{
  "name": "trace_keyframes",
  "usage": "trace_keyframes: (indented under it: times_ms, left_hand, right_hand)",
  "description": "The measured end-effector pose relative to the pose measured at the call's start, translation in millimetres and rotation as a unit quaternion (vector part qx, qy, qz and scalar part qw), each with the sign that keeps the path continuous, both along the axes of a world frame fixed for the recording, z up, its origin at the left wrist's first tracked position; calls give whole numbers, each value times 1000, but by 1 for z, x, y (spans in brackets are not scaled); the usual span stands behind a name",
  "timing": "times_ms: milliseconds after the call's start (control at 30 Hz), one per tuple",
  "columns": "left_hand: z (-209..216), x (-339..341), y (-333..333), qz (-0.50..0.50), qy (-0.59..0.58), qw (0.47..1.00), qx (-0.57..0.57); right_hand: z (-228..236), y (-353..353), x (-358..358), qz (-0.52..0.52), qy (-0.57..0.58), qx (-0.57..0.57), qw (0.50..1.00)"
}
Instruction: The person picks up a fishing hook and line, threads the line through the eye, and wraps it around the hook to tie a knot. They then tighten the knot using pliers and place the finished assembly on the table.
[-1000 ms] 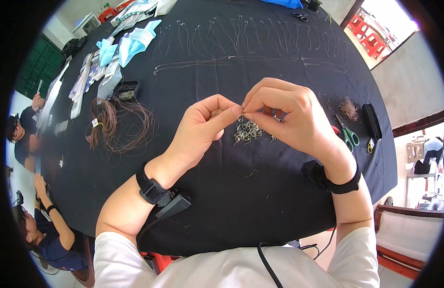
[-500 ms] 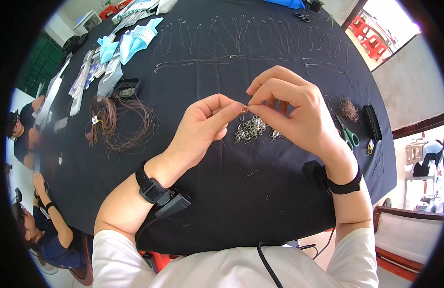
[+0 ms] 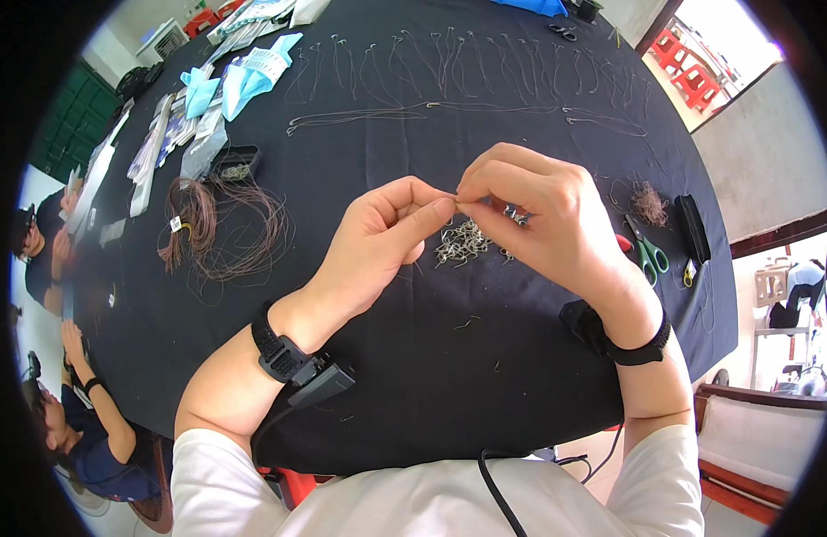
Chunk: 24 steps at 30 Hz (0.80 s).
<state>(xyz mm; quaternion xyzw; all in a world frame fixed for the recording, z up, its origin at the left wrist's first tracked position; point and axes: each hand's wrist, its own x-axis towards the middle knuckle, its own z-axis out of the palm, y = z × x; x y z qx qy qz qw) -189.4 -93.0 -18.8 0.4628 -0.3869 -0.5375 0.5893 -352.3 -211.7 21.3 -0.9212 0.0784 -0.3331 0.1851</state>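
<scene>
Evidently both hands are pinched narrow, thumb to forefinger, the left hand [image 3: 364, 237] and right hand [image 3: 552, 215] meeting tip to tip; whatever sits between them is too small to make out. Just beyond lies a tangled heap of shiny, curved metal hooks [image 3: 462, 243] on the table [image 3: 413, 394], covered in smooth black cloth. Leftward, wiry brown line [image 3: 199, 215] loops loosely near a black open box [image 3: 244, 151] containing small pale pieces [image 3: 237, 171].
</scene>
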Motion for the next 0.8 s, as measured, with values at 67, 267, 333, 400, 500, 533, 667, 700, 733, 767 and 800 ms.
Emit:
trace_keyframes:
  times_ms: [67,267,333,400,500,533,667,700,733,767,800]
  left_hand:
    - [0,0,-1,5,-6,1000,1]
    - [5,0,1,10,2,1000,0]
    - [4,-1,1,9,3,1000,-2]
    - [4,-2,1,13,0,1000,0]
    - [4,-2,1,16,-2,1000,2]
    - [4,-2,2,17,-1,1000,3]
    - [4,-3,2,17,4,1000,0]
    - [3,-3,2,21,3,1000,0]
    - [2,-3,2,24,2,1000,0]
    - [2,-3,2,25,2,1000,1]
    - [3,-3,2,22,4,1000,-3]
  right_hand:
    - [3,0,-2,-2,-3,-3,1000]
    - [12,0,-6,-11,35,20,999]
    - [9,-2,-5,-2,34,4,999]
    - [10,-2,-5,-1,34,10,999]
    - [11,-1,-6,0,39,15,999]
    - [12,-1,-6,-1,43,14,999]
    - [11,-1,-7,-1,48,13,999]
    - [12,0,-6,-6,45,12,999]
    - [12,1,-6,-12,41,11,999]
    - [12,2,-5,-11,41,11,999]
    - [13,3,-5,-12,42,10,999]
